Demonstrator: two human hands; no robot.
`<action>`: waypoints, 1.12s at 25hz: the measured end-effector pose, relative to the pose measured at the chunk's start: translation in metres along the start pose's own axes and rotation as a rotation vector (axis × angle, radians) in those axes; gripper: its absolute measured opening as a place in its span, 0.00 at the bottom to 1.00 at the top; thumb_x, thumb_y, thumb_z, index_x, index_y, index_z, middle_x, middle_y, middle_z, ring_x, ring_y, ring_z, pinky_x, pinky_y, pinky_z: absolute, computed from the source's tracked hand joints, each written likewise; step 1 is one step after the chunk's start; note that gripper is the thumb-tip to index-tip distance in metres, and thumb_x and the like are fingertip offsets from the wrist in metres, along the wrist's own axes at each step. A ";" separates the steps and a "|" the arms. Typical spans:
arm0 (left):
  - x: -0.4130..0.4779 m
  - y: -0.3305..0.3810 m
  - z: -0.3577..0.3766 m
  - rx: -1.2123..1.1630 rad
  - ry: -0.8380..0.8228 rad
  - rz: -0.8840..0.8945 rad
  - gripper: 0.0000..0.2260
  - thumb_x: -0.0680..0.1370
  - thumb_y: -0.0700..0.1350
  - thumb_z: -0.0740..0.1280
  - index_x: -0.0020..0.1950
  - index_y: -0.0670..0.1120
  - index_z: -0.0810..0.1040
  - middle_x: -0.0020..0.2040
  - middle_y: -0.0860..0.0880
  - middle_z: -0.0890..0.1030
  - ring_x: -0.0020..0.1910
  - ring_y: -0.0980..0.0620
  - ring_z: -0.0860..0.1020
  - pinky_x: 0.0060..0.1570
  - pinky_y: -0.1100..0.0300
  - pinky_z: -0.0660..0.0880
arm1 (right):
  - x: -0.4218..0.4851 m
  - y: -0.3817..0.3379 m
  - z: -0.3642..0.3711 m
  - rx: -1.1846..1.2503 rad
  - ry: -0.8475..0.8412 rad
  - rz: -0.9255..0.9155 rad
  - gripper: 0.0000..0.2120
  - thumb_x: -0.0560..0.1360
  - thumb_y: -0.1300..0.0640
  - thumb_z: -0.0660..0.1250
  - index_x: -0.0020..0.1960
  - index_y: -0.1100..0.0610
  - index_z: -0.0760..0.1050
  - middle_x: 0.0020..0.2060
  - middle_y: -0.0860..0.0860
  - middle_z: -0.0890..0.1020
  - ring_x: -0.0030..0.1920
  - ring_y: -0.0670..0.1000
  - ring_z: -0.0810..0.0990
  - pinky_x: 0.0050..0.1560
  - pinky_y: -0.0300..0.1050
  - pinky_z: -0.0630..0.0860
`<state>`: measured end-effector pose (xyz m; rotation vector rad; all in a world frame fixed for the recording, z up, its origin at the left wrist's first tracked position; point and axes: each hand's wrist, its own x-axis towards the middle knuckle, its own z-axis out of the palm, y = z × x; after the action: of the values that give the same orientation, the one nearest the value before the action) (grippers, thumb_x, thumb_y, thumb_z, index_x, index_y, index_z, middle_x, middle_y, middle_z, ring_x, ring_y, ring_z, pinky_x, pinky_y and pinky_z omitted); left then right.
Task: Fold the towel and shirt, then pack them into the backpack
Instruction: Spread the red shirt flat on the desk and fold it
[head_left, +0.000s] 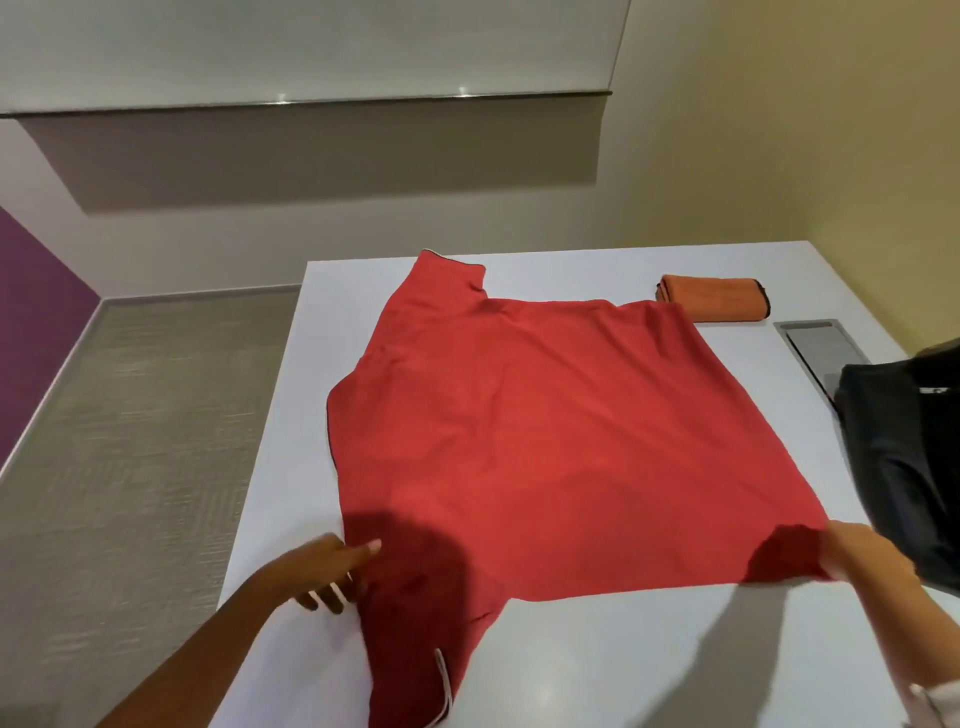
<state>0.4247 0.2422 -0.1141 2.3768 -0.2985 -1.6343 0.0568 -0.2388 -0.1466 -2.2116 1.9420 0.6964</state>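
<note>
A red shirt (545, 426) lies spread flat across the white table (623, 665), one sleeve reaching to the far edge and another hanging toward me at the near left. My left hand (322, 571) rests at the shirt's near-left edge, index finger straight on the cloth. My right hand (867, 558) pinches the shirt's near-right corner. A folded orange towel (711, 299) sits at the far right of the table. The black backpack (904, 467) stands at the right edge, just beyond my right hand.
A grey metal cable hatch (821, 348) is set into the tabletop between the towel and the backpack. Carpeted floor (145, 441) lies left of the table. A wall with a roller blind is behind.
</note>
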 end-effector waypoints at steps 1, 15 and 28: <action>0.011 -0.003 -0.007 -0.187 0.204 -0.013 0.22 0.81 0.59 0.58 0.49 0.43 0.81 0.49 0.44 0.84 0.43 0.48 0.83 0.51 0.53 0.77 | -0.002 -0.005 0.003 -0.007 0.020 0.032 0.21 0.76 0.56 0.59 0.68 0.58 0.73 0.63 0.58 0.77 0.61 0.59 0.77 0.60 0.50 0.74; 0.079 0.049 -0.060 -1.363 0.202 -0.071 0.20 0.77 0.54 0.67 0.64 0.43 0.75 0.45 0.45 0.80 0.44 0.45 0.78 0.50 0.47 0.74 | -0.090 -0.220 0.063 0.230 0.091 -0.360 0.28 0.78 0.40 0.57 0.72 0.54 0.62 0.76 0.58 0.56 0.76 0.61 0.50 0.68 0.69 0.57; 0.086 0.011 -0.039 -0.864 1.196 0.117 0.15 0.76 0.51 0.67 0.58 0.44 0.73 0.55 0.44 0.76 0.50 0.42 0.77 0.52 0.49 0.75 | -0.089 -0.196 0.098 0.257 0.208 -0.471 0.32 0.79 0.38 0.53 0.78 0.51 0.53 0.78 0.55 0.51 0.78 0.57 0.46 0.72 0.69 0.49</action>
<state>0.4911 0.2090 -0.1737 2.0669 0.4051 -0.0091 0.2139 -0.0872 -0.2382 -2.5044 1.3905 0.1474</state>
